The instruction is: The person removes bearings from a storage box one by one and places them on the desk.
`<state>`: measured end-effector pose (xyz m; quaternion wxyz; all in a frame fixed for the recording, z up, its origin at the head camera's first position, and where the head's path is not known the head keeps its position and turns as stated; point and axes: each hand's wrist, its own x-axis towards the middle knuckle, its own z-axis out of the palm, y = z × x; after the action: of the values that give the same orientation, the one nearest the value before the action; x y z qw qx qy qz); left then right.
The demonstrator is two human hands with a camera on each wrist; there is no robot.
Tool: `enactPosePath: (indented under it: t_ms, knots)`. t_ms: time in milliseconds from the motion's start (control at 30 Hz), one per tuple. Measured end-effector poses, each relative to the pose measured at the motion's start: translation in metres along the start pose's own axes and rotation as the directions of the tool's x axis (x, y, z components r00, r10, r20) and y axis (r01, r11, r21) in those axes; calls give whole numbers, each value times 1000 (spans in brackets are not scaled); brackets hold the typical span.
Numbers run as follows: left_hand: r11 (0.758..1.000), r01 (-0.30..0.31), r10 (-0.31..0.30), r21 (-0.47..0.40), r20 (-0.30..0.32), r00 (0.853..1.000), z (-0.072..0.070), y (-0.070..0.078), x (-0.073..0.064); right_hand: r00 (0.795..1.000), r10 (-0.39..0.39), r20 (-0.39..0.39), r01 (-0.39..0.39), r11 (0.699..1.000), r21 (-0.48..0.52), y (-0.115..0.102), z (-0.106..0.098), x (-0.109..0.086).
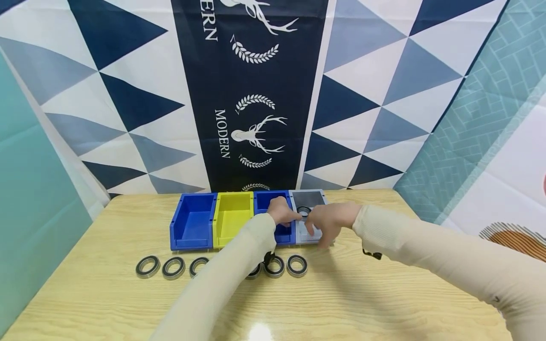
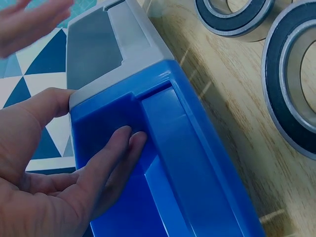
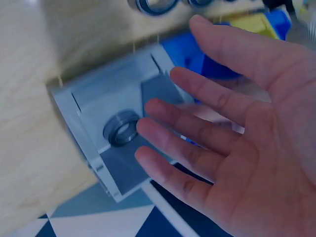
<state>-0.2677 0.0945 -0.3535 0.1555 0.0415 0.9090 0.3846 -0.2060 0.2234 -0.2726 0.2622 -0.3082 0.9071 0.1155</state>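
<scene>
My left hand (image 1: 281,211) is over the right-hand blue bin (image 2: 163,133). In the left wrist view its thumb touches the corner where this bin meets the grey bin (image 3: 98,94), and other fingers reach down into the blue bin, with nothing visible between them. My right hand (image 3: 237,133) hovers above the grey bin, fingers spread and palm bare. Inside the grey bin is one ball bearing (image 3: 109,132), a dark-sealed steel ring, apart from the left hand and close below the right fingertips.
A yellow bin (image 1: 232,215) and another blue bin (image 1: 192,222) continue the row leftward. Several bearings (image 1: 297,273) lie in a line on the wooden table (image 1: 341,303) before the bins; the left sleeve (image 1: 222,279) covers part of the line. A patterned cloth (image 1: 256,94) hangs behind.
</scene>
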Motion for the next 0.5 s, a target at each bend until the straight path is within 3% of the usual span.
enactPosePath:
  t_ms: [167, 333, 500]
  knots:
    - [1000, 3, -3, -17, 8, 1000, 0, -2, 1, 992, 119, 53, -119, 993, 1, 12, -10, 12]
    - [1000, -6, 6, -7, 2, 1000, 1, -4, 3, 966, 240, 96, -245, 969, 38, 24, -16, 27]
    - [1000, -22, 22, -15, -4, 1000, 2, -5, 5, 955, 270, 124, -270, 963, -12, 35, -22, 46]
